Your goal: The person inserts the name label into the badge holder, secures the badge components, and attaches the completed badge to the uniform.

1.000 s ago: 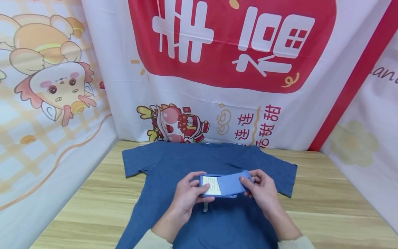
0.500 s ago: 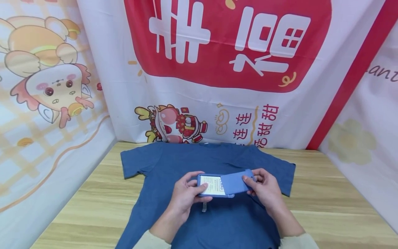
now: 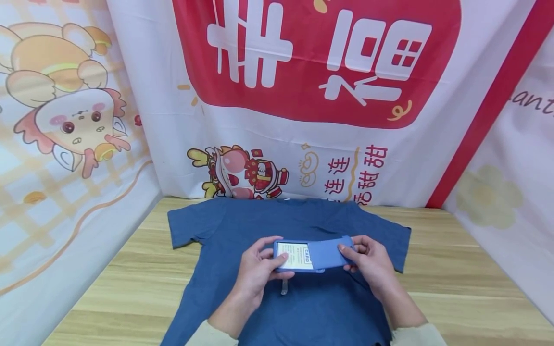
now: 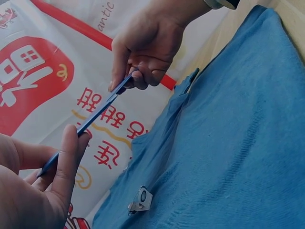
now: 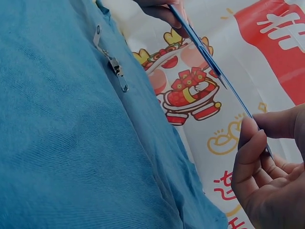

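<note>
Both hands hold a blue card holder (image 3: pixel 311 255) just above a blue T-shirt (image 3: pixel 298 307) spread flat on the table. My left hand (image 3: pixel 259 269) grips its left end, thumb on the white card (image 3: pixel 295 255) showing in its window. At the right end my right hand (image 3: pixel 368 262) pinches the blue sliding cover (image 3: pixel 329 253), which hides the card's right part. The holder (image 4: pixel 90 121) shows edge-on in the left wrist view, and likewise the holder (image 5: pixel 209 59) in the right wrist view. A metal clip (image 3: pixel 284 288) lies on the shirt below it, also visible as the clip (image 4: pixel 140 200) and the clip (image 5: pixel 114 64).
The wooden table (image 3: pixel 454 283) is walled in by printed cloth banners (image 3: pixel 303 96) at the back and both sides. The shirt covers the table's middle, its sleeves reaching left (image 3: pixel 186 223) and right (image 3: pixel 396 240).
The blue cover has slid a little to the right, so slightly more of the white card shows. The holder and both hands sit marginally higher in view.
</note>
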The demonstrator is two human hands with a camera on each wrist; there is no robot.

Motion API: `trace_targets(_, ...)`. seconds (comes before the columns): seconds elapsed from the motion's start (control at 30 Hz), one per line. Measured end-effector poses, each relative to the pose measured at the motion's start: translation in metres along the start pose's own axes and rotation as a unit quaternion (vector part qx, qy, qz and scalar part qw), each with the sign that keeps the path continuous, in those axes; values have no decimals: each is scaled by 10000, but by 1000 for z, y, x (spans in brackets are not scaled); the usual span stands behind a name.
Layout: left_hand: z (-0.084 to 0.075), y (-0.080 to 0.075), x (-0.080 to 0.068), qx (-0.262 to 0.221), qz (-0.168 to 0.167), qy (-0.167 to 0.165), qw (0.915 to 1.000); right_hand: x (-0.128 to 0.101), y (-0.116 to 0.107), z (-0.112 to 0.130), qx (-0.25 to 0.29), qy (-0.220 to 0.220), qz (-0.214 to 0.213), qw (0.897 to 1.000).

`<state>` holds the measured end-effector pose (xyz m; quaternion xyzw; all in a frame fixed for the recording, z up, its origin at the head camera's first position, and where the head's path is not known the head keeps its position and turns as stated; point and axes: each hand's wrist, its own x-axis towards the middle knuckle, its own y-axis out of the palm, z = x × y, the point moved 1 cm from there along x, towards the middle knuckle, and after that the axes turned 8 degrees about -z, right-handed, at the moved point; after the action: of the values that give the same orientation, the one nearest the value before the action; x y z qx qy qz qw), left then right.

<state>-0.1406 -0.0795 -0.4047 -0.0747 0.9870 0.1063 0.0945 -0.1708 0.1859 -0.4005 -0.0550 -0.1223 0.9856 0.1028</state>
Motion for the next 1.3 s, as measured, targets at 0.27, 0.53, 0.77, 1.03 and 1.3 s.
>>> trace_targets(0.27,2,5,-4,-38,241,-10,9997,-5,9,1,81,-61,130,9999)
trace_targets(0.53,5,9,-6,-98,358,23,9993,-16,25,2,69,-262,24,9996)
trace_targets(0.77,6,10,-6,-146,365,-129,9991,-16,25,1,12,-265,-59,9996)
trace_targets(1.03,7,10,-5,-186,359,-156,9991,-16,26,1,-1,-277,-80,9996)
trace_targets(1.3,6,6,-2,-208,241,-155,9994,-12,21,0,46,-157,-172,9997)
